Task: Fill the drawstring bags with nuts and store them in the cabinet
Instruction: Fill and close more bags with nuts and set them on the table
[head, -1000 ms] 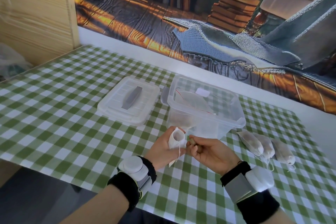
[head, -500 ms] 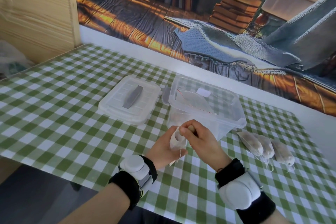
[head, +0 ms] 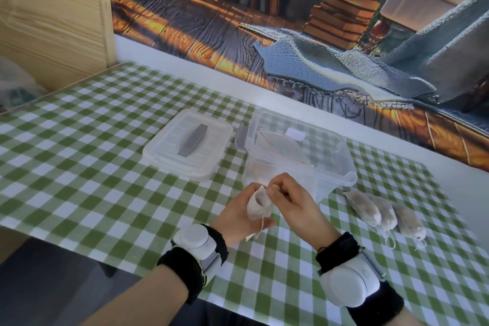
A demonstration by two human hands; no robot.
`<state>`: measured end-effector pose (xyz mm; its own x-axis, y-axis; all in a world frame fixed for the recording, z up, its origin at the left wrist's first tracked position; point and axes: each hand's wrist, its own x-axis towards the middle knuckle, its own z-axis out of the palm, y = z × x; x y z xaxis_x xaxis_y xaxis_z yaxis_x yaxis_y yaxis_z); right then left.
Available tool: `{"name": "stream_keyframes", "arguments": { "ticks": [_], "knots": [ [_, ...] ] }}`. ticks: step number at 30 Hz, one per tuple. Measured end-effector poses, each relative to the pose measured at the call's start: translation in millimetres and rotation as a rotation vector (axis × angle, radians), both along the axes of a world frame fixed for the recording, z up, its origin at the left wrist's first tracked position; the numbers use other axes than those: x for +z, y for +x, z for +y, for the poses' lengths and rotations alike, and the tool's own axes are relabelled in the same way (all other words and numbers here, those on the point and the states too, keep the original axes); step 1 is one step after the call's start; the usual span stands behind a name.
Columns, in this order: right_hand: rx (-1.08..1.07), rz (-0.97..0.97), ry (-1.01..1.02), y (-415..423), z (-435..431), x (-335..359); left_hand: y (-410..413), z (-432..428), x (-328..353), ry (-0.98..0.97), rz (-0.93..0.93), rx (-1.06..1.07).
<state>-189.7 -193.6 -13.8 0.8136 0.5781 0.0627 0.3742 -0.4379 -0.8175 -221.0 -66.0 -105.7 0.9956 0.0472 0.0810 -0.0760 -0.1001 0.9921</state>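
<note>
You are sitting at a table [head: 79, 172] that is wearing a green-and-white checked cloth. It is running along a wall print [head: 291, 34] showing stacked books, a knitted blanket and sunlit floorboards. One pale wooden panel [head: 53, 13] is standing at the table's far left end, with a crumpled plastic bag [head: 16, 87] lying below it.

One clear plastic tub [head: 341, 164] is sitting open in the middle of the cloth, with one flat bag [head: 280, 144] with a red thread leaning inside it. What is lying at the tub's bottom is too blurred to tell. Its one lid [head: 209, 140], topped by a grey handle, is lying just to the left of it.

Three filled bags [head: 383, 213] are lying side by side and touching on the cloth to the right of the tub, their strings trailing towards you.

Your left hand [head: 235, 217] is gripping one small bag [head: 258, 204] upright just in front of the tub, fingers curled round it and its mouth gaping. A string is dangling below it. Your right hand [head: 291, 201] is hovering at that mouth with its fingertips bunched together. Whether they are pinching a nut or the bag's rim cannot be told. You are wearing two wrist bands [head: 194, 239], one on each arm, each carrying a white unit.
</note>
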Motion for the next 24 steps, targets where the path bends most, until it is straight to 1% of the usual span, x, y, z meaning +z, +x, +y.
{"name": "stream_keyframes", "arguments": {
  "ticks": [5, 8, 11, 14, 16, 21, 24],
  "knots": [
    [0.04, -0.113, -0.045, 0.0, -1.8, -6.6, 0.6, 0.1, 0.5, 0.001, -0.021, 0.008],
    [0.068, -0.118, -0.073, -1.4, -2.2, -5.2, 0.7, -1.1, -0.1, -0.012, -0.034, 0.004],
    [0.042, -0.064, 0.01, 0.1, -4.2, -4.0, 0.2, -0.4, -0.1, -0.013, -0.024, -0.003],
    [0.004, -0.08, 0.079, 2.9, -5.7, -4.9, -0.6, 0.3, 2.1, -0.011, -0.021, -0.009],
    [0.019, -0.076, 0.092, 3.0, -6.6, -4.1, -1.7, 0.2, 3.3, -0.011, -0.019, -0.01],
    [0.088, -0.151, -0.019, 3.8, -8.3, -4.7, -0.9, -0.9, 3.0, -0.025, -0.006, 0.009],
    [0.117, -0.227, -0.13, 5.4, -8.2, -7.0, 0.4, -1.9, 2.0, -0.035, 0.011, 0.003]
  ]
}}
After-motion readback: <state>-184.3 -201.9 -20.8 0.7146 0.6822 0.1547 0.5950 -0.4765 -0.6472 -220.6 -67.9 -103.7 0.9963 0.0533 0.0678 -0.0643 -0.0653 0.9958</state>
